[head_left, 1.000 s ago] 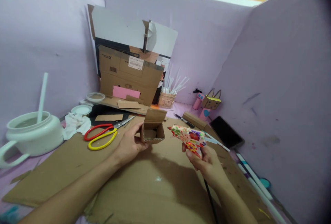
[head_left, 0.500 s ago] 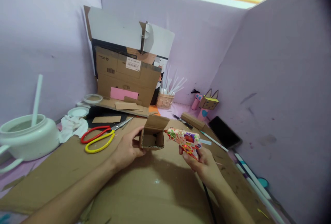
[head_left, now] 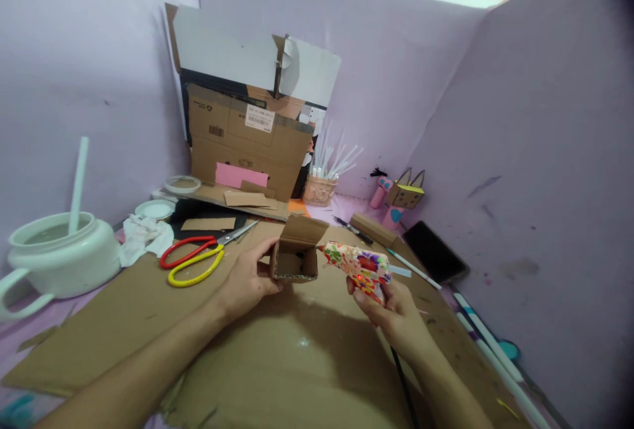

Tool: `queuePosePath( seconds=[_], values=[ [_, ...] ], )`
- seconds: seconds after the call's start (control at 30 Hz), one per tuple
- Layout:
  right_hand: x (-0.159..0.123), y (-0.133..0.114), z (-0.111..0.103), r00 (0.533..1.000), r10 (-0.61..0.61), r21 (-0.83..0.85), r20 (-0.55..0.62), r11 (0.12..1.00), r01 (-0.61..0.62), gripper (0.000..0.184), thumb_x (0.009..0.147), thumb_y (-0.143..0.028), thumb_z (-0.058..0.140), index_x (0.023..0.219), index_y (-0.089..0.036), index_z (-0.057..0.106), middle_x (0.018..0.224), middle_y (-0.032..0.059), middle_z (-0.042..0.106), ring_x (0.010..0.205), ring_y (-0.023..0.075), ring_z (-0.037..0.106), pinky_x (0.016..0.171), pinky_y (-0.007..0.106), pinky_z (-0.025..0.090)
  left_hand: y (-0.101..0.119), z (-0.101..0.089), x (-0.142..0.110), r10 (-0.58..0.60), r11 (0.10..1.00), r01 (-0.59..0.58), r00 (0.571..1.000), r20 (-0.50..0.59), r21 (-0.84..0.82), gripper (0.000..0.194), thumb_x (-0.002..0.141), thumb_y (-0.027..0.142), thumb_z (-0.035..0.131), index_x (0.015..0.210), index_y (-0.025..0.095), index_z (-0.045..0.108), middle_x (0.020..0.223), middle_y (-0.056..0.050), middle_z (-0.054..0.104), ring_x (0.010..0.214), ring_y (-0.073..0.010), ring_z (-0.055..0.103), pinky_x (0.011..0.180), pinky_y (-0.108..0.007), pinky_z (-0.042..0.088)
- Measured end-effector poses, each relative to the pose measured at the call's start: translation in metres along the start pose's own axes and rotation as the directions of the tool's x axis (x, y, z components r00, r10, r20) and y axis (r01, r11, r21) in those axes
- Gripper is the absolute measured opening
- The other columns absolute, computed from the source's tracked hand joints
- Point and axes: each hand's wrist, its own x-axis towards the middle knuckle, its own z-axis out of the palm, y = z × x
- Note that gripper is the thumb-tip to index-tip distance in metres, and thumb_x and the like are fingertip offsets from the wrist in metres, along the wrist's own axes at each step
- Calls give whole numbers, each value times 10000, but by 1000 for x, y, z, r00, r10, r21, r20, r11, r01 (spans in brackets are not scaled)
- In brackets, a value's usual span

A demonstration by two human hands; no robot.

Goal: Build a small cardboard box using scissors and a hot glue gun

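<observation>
In my left hand (head_left: 252, 275) is a small cardboard box (head_left: 296, 277), gripped at its left side above the work surface. Its open side faces me and a flap (head_left: 304, 230) stands up at the top. My right hand (head_left: 389, 307) is wrapped around the handle of a flower-patterned hot glue gun (head_left: 354, 264), whose red light is lit. The gun's nozzle points left, at the box's upper right edge by the flap; whether it touches cannot be made out. A clear glue stick (head_left: 400, 271) pokes out of the gun's back.
Scissors with red and yellow handles (head_left: 195, 270) lie left of the box. A white pot (head_left: 64, 264) stands far left. Behind are a propped cardboard box (head_left: 228, 145) and a basket of glue sticks (head_left: 319, 190). On the right are a pen (head_left: 354, 230) and a phone (head_left: 434, 252).
The whole view has shifted slightly, so everything sits a little further right. Both hands keep their hold, and the glue gun stays at the box's edge.
</observation>
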Motion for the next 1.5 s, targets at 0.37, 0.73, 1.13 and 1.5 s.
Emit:
queuePosePath(
  seconds=[0.37,0.73,1.13,1.5],
  values=[
    [0,-1,0,1000,18,-11,9,1000,-18,282,645,-425,604,693,-150,564,585,-14,461,479,93,348,406,213,277,3,-1,0,-3,1000,3,1000,-14,16,626,532,89,633,1148,153,542,1069,-75,637,909,-244,612,772,-339,501],
    [-1,-1,0,999,33,-3,28,999,-33,268,645,-420,614,717,-166,566,622,5,500,488,100,367,397,213,288,4,-2,-1,11,998,-9,1000,-27,61,651,542,90,641,1181,156,533,1111,-80,630,886,-233,626,767,-341,513],
    [0,2,1,1000,20,26,-13,999,-20,279,617,-431,646,668,-170,560,594,8,512,532,135,432,477,251,364,6,-1,-1,14,998,-10,998,-54,64,641,534,83,628,1164,143,532,1099,-80,627,844,-215,626,754,-331,511],
    [-1,4,2,999,40,65,-7,997,-39,217,594,-356,670,637,-178,553,570,-10,489,530,135,428,481,250,358,5,-1,0,15,997,-8,996,-93,75,642,542,115,650,1171,154,528,1116,-79,619,878,-232,630,753,-338,525]
  ],
)
